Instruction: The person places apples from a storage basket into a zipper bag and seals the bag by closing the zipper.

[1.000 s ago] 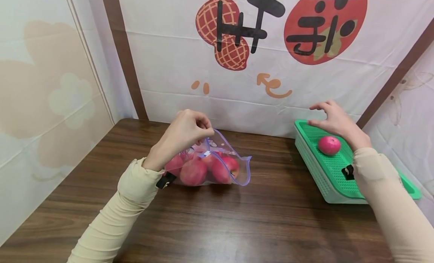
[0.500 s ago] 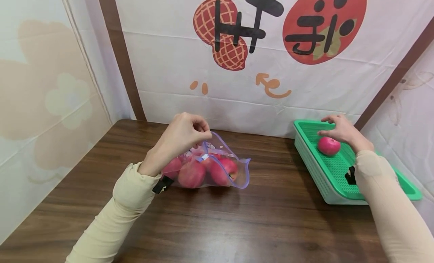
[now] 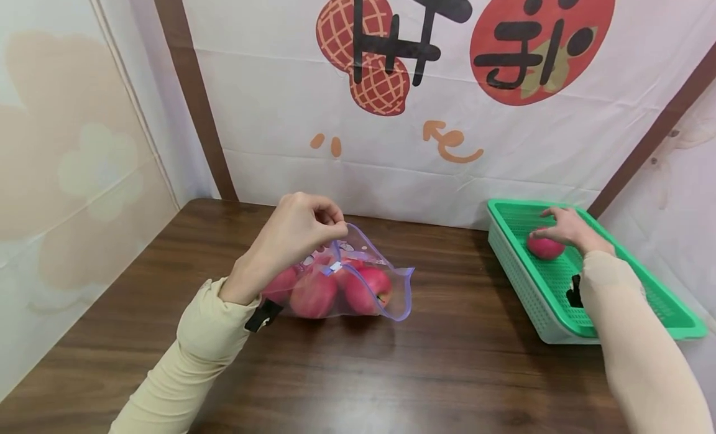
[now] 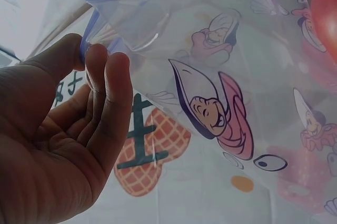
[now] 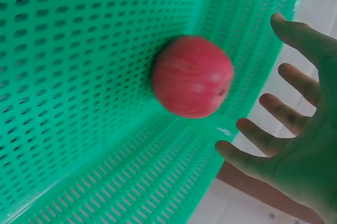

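My left hand (image 3: pixel 299 232) pinches the purple-edged rim of a clear zip bag (image 4: pixel 158 34) printed with cartoon figures. Several red apples (image 3: pixel 313 294) lie inside the bag, whose mouth gapes to the right. At the right, a single red apple (image 5: pixel 192 76) sits in a green basket (image 3: pixel 545 309). Over that apple hovers my right hand (image 3: pixel 572 227), fingers spread. In the right wrist view a gap shows between the fingertips (image 5: pixel 224 147) and the apple.
The bag and basket stand on a dark wooden table (image 3: pixel 447 372). A white printed cloth (image 3: pixel 268 110) hangs behind them, and pale walls rise at both sides.
My right hand has come down and slightly right, from above the basket to just over the apple. The left hand keeps its pinch on the bag rim and has sunk slightly in view.
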A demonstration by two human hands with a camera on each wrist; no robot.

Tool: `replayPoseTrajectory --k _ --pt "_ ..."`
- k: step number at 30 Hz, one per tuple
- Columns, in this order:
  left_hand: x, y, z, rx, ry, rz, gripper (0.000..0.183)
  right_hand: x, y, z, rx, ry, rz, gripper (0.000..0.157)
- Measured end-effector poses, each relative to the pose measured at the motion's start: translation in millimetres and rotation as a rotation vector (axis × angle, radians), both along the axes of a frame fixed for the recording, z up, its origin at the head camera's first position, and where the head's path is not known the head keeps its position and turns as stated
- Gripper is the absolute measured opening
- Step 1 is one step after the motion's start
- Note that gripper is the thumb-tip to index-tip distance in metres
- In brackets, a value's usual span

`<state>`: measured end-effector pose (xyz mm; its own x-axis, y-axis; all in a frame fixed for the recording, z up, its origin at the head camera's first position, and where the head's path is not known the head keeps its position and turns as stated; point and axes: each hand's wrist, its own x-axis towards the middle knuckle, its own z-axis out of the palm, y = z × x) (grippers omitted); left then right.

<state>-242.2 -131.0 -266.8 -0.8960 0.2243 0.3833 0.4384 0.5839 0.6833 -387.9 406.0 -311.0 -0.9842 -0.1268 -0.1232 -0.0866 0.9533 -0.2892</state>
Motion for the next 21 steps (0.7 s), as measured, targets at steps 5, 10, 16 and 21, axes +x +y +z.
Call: replayPoseTrajectory --k 5,10,16,21 --pt "0.7 0 0.1 0.006 0.01 -0.002 0.007 -5.8 9 -10.1 0.017 -0.057 -0.021 0.079" --pt "-0.3 0 -1.2 0.006 0.009 0.0 0.008 -10.5 10 -21.7 0.007 -0.152 -0.027 0.082" --pt "0.9 -1 1.9 0.018 0.001 -0.018 0.007 -10.6 7 -20.8 0.051 -0.171 -0.043 0.074" --pt "2.6 -2 1.8 0.036 -0.013 -0.019 0.006 -12.2 7 -22.3 0.07 -0.244 -0.01 0.072"
